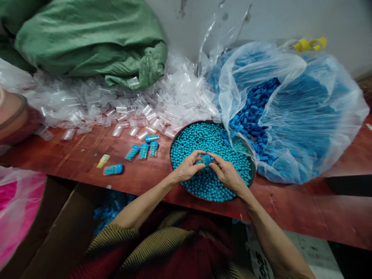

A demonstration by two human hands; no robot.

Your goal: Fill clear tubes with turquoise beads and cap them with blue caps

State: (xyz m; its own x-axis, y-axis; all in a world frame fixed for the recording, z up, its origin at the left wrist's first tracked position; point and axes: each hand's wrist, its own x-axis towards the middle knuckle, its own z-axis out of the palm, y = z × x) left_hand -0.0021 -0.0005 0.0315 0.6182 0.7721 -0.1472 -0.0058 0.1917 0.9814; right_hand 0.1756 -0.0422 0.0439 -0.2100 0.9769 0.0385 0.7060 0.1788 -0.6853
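Note:
Over a round tub (pixel 254 174) of small blue balls (pixel 216 190), my two hands meet. My left hand (pixel 190 166) pinches a small clear container that shows only in part between its fingers. A blue cap (pixel 207 159) sits at the container's right end, and my right hand (pixel 225 170) has its thumb and fingers closed on it. Left of the tub, several capped containers filled with blue balls (pixel 143 151) stand or lie on the red table (pixel 157 174). One more filled container (pixel 113 169) lies farther left, below a small yellow piece (pixel 103 161).
Clear empty containers (pixel 174 97) are heaped along the wall behind, under a green sack (pixel 95 38). At right, an open plastic bag (pixel 308 116) holds blue caps (pixel 252 104). A round container (pixel 17 116) stands at far left, above a bag of pink pieces (pixel 20 205).

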